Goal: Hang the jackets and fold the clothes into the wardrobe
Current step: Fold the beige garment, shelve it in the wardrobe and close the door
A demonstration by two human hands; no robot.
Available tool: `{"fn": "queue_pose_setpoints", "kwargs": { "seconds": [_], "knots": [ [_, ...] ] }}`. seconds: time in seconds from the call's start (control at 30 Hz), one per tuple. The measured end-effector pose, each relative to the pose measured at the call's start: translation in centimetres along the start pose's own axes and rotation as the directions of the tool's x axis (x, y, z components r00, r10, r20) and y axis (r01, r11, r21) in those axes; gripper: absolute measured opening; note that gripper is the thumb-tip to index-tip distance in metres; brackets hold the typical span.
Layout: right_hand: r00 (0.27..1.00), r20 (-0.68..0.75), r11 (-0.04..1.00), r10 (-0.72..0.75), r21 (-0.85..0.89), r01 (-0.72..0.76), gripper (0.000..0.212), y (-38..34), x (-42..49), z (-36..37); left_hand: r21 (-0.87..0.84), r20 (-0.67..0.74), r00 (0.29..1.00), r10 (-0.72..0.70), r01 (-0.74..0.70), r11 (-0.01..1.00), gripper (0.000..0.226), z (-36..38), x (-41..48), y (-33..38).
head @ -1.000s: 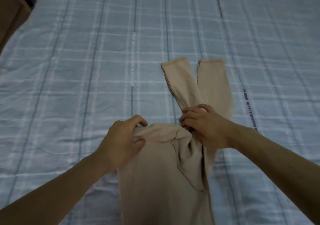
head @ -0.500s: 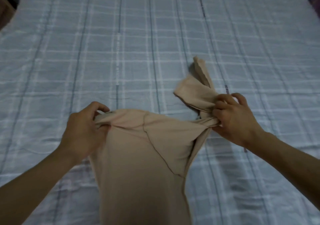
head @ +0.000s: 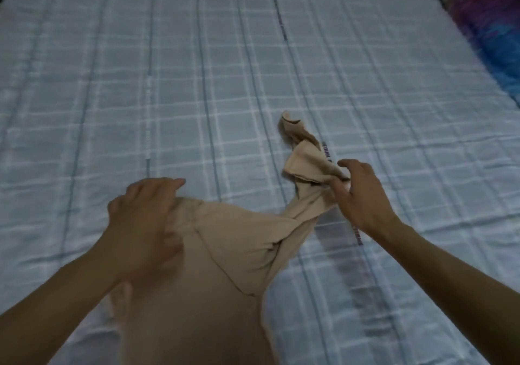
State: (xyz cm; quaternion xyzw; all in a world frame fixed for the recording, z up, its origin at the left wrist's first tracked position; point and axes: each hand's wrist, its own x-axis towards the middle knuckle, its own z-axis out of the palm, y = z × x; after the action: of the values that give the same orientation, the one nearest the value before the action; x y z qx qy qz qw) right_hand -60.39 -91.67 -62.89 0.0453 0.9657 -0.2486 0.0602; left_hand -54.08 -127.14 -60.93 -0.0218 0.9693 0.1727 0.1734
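On one bed sheet, pale blue and checked: one beige garment, lying lengthwise from the near edge of the view toward the middle, raised and held taut at its far end between two bare hands; at the garment's top left corner, the left hand, fingers curled over the edge and clenched on the cloth, though blurred; at the right, the right hand, thumb and fingers pinching a twisted bunch of the same fabric, the forefinger a little above the rest; beyond that grip, two narrow ends of the garment, sleeves or legs not to be told, crumpled one past the other on the sheet; at the far right corner of the view, well apart from the garment, one cloth item patterned in purple and blue, partly cut off by the frame edge; printed lettering along a dark stripe of the sheet just beside the right wrist, too blurred to read.
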Motion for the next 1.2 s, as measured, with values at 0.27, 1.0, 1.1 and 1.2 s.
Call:
{"fn": "queue_pose_setpoints", "kwargs": {
  "seconds": [0.27,1.0,1.1,1.2],
  "knots": [
    [0.978,0.113,0.976,0.174,0.112,-0.186,0.088,-1.5,6.7,2.5,-0.234,-0.216,0.973,0.079,-0.130,0.963,0.052,1.4,4.2,3.9],
    [0.953,-0.055,0.809,0.299,0.544,-0.222,0.029,2.4,5.6,-1.8,-0.219,0.150,0.944,0.294,-0.258,0.941,0.055,7.9,5.9,14.2],
    [0.966,-0.039,0.934,0.256,0.268,-0.237,0.029,3.9,3.0,-0.2,-0.036,0.145,0.942,0.302,-0.300,0.953,0.043,8.8,5.6,14.3],
    [0.925,0.149,0.891,0.349,0.253,-0.377,0.051,4.4,1.5,0.6,-0.026,-0.055,0.948,0.314,-0.316,0.948,0.032,8.9,5.1,14.0]
  ]
}}
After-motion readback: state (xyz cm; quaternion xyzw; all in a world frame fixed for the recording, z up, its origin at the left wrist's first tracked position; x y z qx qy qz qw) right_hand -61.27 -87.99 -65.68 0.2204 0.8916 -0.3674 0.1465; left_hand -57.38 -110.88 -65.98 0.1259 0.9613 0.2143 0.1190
